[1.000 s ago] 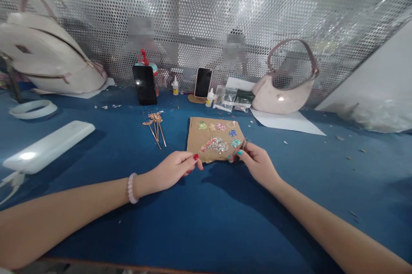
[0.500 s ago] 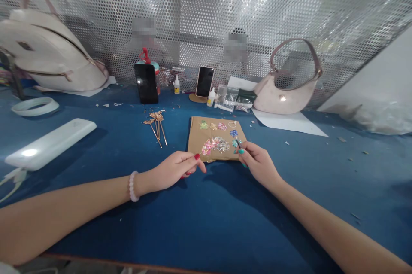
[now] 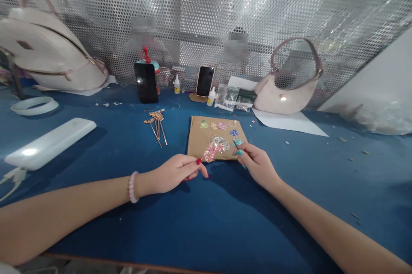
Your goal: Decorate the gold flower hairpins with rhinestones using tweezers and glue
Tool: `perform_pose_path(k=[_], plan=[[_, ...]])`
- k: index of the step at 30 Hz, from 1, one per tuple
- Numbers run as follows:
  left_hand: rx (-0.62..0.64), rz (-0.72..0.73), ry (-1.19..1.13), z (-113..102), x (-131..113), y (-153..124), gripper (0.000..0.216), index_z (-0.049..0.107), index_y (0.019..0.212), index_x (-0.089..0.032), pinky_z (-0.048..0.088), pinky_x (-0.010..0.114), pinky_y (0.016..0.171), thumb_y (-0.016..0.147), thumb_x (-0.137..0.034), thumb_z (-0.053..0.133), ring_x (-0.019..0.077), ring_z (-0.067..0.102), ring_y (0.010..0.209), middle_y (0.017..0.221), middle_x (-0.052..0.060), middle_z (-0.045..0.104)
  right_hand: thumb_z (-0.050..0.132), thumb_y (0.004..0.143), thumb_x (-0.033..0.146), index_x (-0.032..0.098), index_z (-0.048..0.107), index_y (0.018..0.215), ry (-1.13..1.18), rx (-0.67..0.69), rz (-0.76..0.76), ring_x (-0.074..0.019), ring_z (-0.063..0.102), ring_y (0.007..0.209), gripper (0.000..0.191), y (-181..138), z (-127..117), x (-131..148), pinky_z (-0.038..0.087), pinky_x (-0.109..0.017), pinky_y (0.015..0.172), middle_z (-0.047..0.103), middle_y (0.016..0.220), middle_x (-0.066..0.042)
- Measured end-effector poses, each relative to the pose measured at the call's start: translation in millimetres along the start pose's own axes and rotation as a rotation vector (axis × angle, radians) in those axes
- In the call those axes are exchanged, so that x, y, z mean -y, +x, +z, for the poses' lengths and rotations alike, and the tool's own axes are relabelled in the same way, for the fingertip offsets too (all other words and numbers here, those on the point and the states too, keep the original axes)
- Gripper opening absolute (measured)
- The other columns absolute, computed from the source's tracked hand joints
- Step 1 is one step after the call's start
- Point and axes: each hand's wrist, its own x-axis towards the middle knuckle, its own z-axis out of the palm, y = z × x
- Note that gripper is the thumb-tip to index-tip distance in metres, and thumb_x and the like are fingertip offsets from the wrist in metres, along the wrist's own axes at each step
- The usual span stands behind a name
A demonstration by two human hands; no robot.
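My left hand (image 3: 180, 172) is closed in a pinch at the front edge of a cardboard sheet (image 3: 197, 140). Between thumb and finger it grips a thin gold hair stick, whose head, covered with pink gems (image 3: 210, 152), lies over the cardboard. In my right hand (image 3: 254, 160) is a slim dark pick-like tool (image 3: 236, 145), pinched with its tip by a pile of turquoise gems (image 3: 238, 141). Silver gems (image 3: 222, 142) are heaped beside the pink head. Small piles of blue (image 3: 234, 132), pink (image 3: 222, 126), gold (image 3: 213, 126) and green gems (image 3: 204, 124) lie around, near a pale ring (image 3: 232, 123).
Several gold hair sticks (image 3: 157, 126) lie left of the cardboard. Behind stand two phones (image 3: 146, 83), small glue bottles (image 3: 210, 97) and clear bags (image 3: 227, 98). A handbag (image 3: 283, 93) is at right; a backpack (image 3: 61, 55), tape roll (image 3: 34, 105) and power bank (image 3: 51, 143) are at left.
The pink gem head in my left hand has shifted slightly down and right. My right hand has moved a little left, with the dark tool tip moving slightly left and down.
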Motion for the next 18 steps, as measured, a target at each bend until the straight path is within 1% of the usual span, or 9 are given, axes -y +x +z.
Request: perform_pose_path(k=[3,6,9,11,12,14,16,18], plan=[[0.013,0.013,0.022,-0.3,-0.2,0.1,0.048,0.063,0.088,-0.013,0.033,0.021,0.053,0.096,-0.047,0.031,0.0079,0.034,0.052,0.061,-0.004,0.038,0.047,0.083,0.037,0.020,0.054,0.069,-0.028,-0.038,-0.010,-0.0128,0.043,0.054,0.024,1.2,0.0,1.9,0.035,-0.025,0.052,0.048,0.058,0.002],[0.017,0.027,0.053,-0.5,-0.3,0.5,0.047,0.063,0.091,-0.012,0.033,0.021,0.053,0.096,-0.046,0.030,0.0075,0.035,0.052,0.061,-0.004,0.038,0.043,0.085,0.037,0.020,0.056,0.075,-0.043,-0.078,-0.014,-0.0156,0.050,0.062,0.023,2.3,0.3,4.4,0.040,-0.027,0.059,0.056,0.066,-0.001],[0.028,0.044,0.104,0.2,-0.7,0.4,0.047,0.064,0.093,-0.012,0.034,0.021,0.053,0.097,-0.043,0.028,0.0076,0.036,0.052,0.061,-0.004,0.040,0.041,0.086,0.035,0.020,0.058,0.080,-0.052,-0.084,-0.022,-0.0170,0.055,0.068,0.023,2.2,0.5,6.0,0.043,-0.028,0.063,0.060,0.073,-0.002],[0.033,0.065,0.156,1.0,-1.5,0.1,0.045,0.064,0.093,-0.013,0.036,0.022,0.056,0.098,-0.040,0.028,0.0087,0.040,0.054,0.063,-0.002,0.044,0.041,0.085,0.034,0.020,0.059,0.082,-0.059,-0.074,-0.031,-0.0174,0.056,0.070,0.022,1.6,0.5,5.7,0.044,-0.028,0.064,0.062,0.075,-0.003],[0.034,0.080,0.179,1.3,-2.1,0.0,0.043,0.065,0.095,-0.013,0.039,0.024,0.060,0.098,-0.038,0.030,0.0100,0.044,0.058,0.066,-0.001,0.047,0.041,0.085,0.033,0.020,0.059,0.082,-0.063,-0.067,-0.035,-0.0174,0.057,0.070,0.022,1.3,0.5,5.2,0.044,-0.028,0.063,0.062,0.074,-0.003],[0.041,0.143,0.264,2.1,-3.1,-0.2,0.037,0.066,0.099,-0.015,0.041,0.029,0.075,0.097,-0.033,0.034,0.0143,0.052,0.077,0.082,0.004,0.055,0.041,0.086,0.032,0.020,0.060,0.082,-0.070,-0.054,-0.041,-0.0171,0.057,0.068,0.022,0.7,0.6,3.9,0.044,-0.027,0.062,0.062,0.073,-0.002],[0.072,0.235,0.415,3.1,-3.6,-0.5,0.033,0.065,0.105,-0.017,0.036,0.034,0.092,0.097,-0.028,0.035,0.0189,0.049,0.100,0.103,0.008,0.056,0.042,0.086,0.033,0.020,0.060,0.083,-0.075,-0.043,-0.043,-0.0171,0.058,0.068,0.023,0.3,0.7,2.7,0.045,-0.027,0.061,0.063,0.073,-0.002],[0.116,0.316,0.581,4.3,-3.4,-0.9,0.032,0.063,0.111,-0.019,0.030,0.035,0.099,0.098,-0.026,0.035,0.0200,0.044,0.112,0.117,0.008,0.054,0.042,0.087,0.034,0.020,0.061,0.085,-0.080,-0.038,-0.042,-0.0175,0.058,0.069,0.024,0.0,0.9,2.2,0.045,-0.028,0.062,0.064,0.074,-0.003]])
